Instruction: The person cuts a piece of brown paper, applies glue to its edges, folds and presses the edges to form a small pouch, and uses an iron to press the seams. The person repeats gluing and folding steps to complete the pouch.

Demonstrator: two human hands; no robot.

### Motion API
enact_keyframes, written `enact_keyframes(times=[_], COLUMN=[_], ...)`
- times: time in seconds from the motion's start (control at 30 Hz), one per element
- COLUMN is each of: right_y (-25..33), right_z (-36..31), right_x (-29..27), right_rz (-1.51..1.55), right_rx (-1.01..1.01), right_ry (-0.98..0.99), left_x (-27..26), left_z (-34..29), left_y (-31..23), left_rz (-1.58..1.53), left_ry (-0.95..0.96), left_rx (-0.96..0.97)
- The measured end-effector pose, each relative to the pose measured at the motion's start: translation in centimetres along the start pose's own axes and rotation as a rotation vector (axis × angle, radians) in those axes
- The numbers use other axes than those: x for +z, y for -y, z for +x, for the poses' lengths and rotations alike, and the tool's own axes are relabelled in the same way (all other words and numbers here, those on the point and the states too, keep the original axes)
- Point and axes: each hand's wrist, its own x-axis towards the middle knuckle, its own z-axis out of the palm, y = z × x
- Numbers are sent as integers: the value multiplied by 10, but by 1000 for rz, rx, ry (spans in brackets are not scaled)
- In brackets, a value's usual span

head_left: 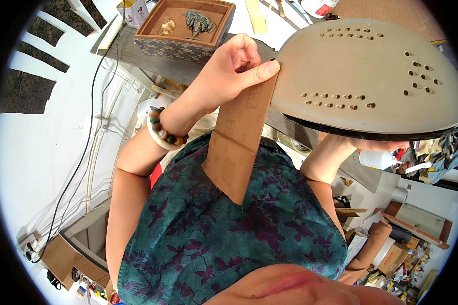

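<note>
- By the left hand (234, 71), a brown strip (239, 127) is held near its upper end; it is pinched between thumb and fingers, and the other fingers are curled.
- The strip is hung slantwise downward, with a fold line across it, in front of the green garment (249, 234); a part of the garment's leaf pattern is covered by it.
- A beige shell (351, 71), domed and pierced with three groups of small holes, is placed just to the right of the strip. Whether its edge is touched by the strip cannot be told with certainty.
- The shell is supported from below by the right hand (364, 145), under the black rim (361, 133). The fingers are partly hidden there, so how far they are closed cannot be told.
- The grey table (173, 69) behind is partly blocked by the left hand and the shell.
- On this table, beyond the left hand, a patterned box (178, 51) is seen, in which a gold lump (167, 26) and a greenish ornament (199, 23) are kept.
- Below the rim, a white bottle (379, 158) is seen near the right hand.
- At the left, dark cloth pieces (28, 91) are spread against a white surface, which is crossed by a black cable (86, 137).
</note>
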Motion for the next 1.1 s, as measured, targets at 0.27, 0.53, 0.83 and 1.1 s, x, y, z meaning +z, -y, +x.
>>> enact_keyframes(times=[0.27, 0.53, 0.83, 1.1], right_y=[3, -23, 0, 6], right_z=[-2, 3, -12, -17], right_x=[-17, -69, -29, -24], right_rz=[-70, 415, -10, -81], right_rx=[4, 247, 59, 44], right_ry=[2, 336, 104, 75], left_x=[3, 3, 5, -1], left_z=[-9, -20, -23, -20], left_y=[-2, -18, -23, -24], left_rz=[76, 17, -17, 74], left_ry=[19, 83, 134, 145], left_rx=[80, 23, -5, -5])
